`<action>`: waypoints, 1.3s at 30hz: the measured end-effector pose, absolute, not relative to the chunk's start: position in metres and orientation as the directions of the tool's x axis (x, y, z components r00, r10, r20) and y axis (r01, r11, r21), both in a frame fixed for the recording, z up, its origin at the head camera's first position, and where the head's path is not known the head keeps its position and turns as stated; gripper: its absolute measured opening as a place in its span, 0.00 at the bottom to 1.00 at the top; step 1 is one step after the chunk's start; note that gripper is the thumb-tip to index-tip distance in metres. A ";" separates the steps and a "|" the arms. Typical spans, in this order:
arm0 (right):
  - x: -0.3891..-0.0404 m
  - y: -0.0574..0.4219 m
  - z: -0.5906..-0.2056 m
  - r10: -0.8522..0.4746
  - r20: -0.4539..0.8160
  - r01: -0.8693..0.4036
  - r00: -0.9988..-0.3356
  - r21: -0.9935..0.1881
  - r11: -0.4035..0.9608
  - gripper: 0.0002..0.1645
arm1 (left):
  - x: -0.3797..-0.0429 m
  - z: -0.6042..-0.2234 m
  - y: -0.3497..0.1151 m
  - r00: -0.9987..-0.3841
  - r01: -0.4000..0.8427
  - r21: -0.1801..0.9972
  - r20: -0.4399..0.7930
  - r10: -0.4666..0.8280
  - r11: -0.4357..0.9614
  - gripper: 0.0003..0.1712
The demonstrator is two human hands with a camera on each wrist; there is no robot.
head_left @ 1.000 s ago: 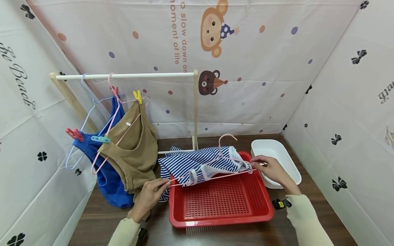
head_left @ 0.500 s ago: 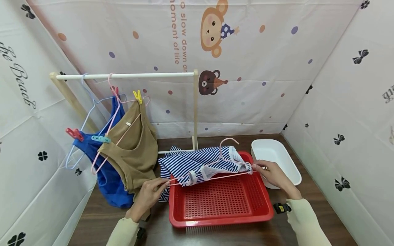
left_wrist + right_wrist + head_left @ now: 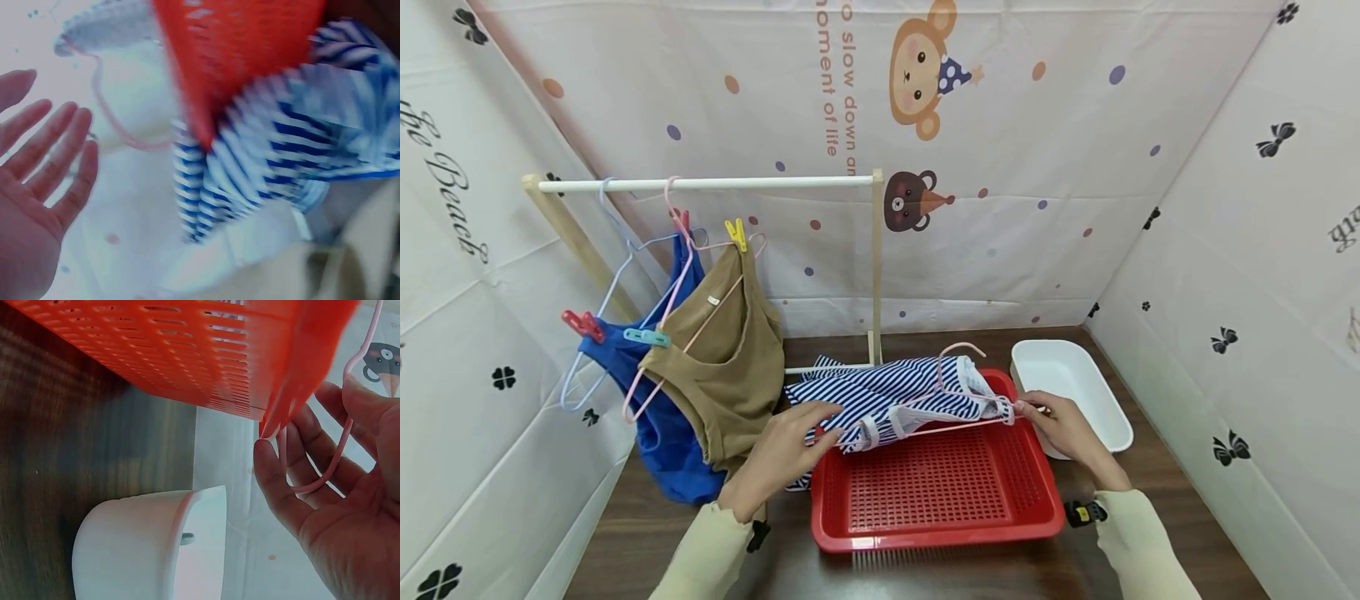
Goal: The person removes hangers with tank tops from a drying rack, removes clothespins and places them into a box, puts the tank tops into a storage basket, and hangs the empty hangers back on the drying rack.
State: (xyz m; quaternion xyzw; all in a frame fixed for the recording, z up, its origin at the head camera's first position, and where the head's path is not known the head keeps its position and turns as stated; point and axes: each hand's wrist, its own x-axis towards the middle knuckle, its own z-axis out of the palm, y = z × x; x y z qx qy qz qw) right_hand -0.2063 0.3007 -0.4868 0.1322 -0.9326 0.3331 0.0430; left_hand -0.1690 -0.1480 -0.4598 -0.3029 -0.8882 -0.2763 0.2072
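Note:
A pink hanger lies in a navy-and-white striped sleeveless top, its hook standing up behind the neckline. Both rest over the back part of a red plastic basket. My left hand hovers by the hanger's left end with fingers spread; the left wrist view shows the hand holding nothing. My right hand holds the hanger's right end. In the right wrist view, thumb and fingers are round the pink wire. The hanger's left tip is partly hidden behind my left hand.
At left, a rack's white rail carries a brown tank top and a blue garment on hangers with clothespins. A white tub stands right of the basket, with a small object inside in the right wrist view.
My left hand has let go of the hanger's left end and lifted, its fingers straightening. My right hand keeps its grip after shifting slightly downward. The hook has tipped a little forward.

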 end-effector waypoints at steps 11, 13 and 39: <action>-0.207 0.296 -0.486 -0.195 0.155 -0.249 -0.969 -0.601 0.760 0.17 | -0.183 -0.445 -0.117 -0.713 0.690 0.219 0.367 0.597 0.689 0.17; -0.207 0.296 -0.486 -0.189 0.148 -0.240 -0.971 -0.602 0.761 0.16 | -0.185 -0.446 -0.116 -0.703 0.699 0.213 0.382 0.601 0.682 0.15; -0.208 0.302 -0.491 -0.200 0.180 -0.269 -0.963 -0.635 0.724 0.14 | -0.169 -0.487 -0.182 -0.763 0.553 0.269 0.543 0.350 0.789 0.06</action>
